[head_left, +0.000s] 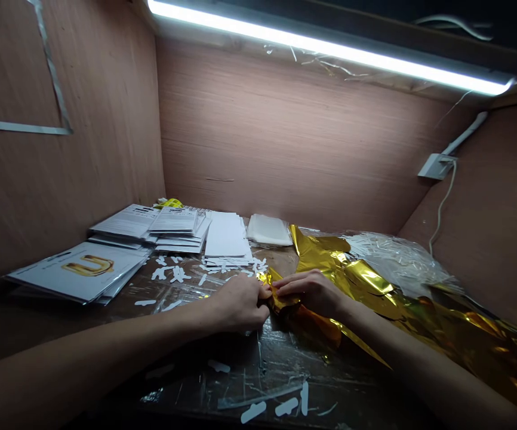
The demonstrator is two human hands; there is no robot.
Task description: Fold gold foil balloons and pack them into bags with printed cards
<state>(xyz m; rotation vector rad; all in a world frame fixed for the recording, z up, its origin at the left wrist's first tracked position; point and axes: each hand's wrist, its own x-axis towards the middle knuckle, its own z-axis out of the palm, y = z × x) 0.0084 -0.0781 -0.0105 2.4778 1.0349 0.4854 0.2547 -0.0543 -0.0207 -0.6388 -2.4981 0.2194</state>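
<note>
My left hand (pixel 242 303) is closed, its fingers pinching the end of a flat gold foil balloon (pixel 285 301) near the middle of the table. From the other side, my right hand (pixel 313 289) presses its fingers together on the same piece of foil, close to the left fingertips. Creases run through the foil between both hands. More gold foil balloons (pixel 372 278) lie spread out beyond and beside my right forearm.
At the left lie clear-wrapped packets (pixel 86 272), the front one picturing a gold letter U. White cards (pixel 227 234) and a stack of clear bags (pixel 268 230) sit at the back. Small white paper tabs (pixel 286 407) are scattered about. Crumpled clear plastic (pixel 397 263) lies back right.
</note>
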